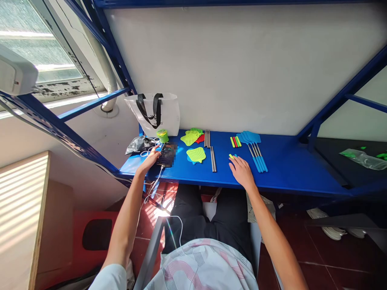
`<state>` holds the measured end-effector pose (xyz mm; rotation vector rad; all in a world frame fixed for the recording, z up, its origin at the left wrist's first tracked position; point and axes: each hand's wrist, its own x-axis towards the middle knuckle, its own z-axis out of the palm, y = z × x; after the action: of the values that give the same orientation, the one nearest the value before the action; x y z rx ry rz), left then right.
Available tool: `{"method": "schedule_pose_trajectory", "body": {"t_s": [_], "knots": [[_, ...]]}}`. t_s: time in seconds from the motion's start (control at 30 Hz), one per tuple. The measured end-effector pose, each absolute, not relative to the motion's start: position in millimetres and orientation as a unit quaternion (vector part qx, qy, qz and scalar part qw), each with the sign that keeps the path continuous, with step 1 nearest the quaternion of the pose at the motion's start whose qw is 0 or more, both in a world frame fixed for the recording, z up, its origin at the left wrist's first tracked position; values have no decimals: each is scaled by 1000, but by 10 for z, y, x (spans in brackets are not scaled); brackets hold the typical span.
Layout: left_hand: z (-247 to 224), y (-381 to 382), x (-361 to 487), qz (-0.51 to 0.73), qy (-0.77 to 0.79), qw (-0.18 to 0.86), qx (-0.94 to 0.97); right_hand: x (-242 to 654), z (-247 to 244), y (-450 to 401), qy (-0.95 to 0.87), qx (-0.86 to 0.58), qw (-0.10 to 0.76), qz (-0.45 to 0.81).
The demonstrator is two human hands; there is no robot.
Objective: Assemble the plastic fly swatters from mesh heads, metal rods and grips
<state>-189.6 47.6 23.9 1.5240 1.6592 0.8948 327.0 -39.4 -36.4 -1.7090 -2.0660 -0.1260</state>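
Note:
At the desk's left, my left hand [151, 159] is closed at the left edge of a dark phone [166, 155], and a white cable [162, 168] runs from the phone's lower end. My right hand [241, 168] lies palm down on the desk, fingers stretched out over small coloured handles [231, 156] partly hidden beneath it. Above it is a row of red, yellow and green handles [236, 141]. Blue fly swatters [255, 150] lie to its right. Metal rods [213, 159] and loose swatter heads [196, 154] in yellow-green, red and blue lie between my hands.
A white tote bag [166, 110] with black straps stands against the wall. Before it are a green tub [162, 136], scissors [145, 153] and a grey plastic bag [137, 145]. Blue frame bars [320, 108] rise at both sides of the blue desk [290, 161]. A clear bag [367, 159] lies far right.

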Motion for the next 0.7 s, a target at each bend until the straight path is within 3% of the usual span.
{"method": "schedule_pose_trajectory", "body": {"t_s": [0.13, 0.4, 0.7], "knots": [[261, 443, -1891, 379, 623, 406, 550, 3267, -368, -391, -751, -615, 233, -54], [239, 464, -1823, 372, 620, 342, 600, 3267, -369, -393, -749, -617, 235, -54], [192, 488, -1782, 372, 642, 361, 565, 3253, -375, -392, -747, -616, 244, -54]]}}
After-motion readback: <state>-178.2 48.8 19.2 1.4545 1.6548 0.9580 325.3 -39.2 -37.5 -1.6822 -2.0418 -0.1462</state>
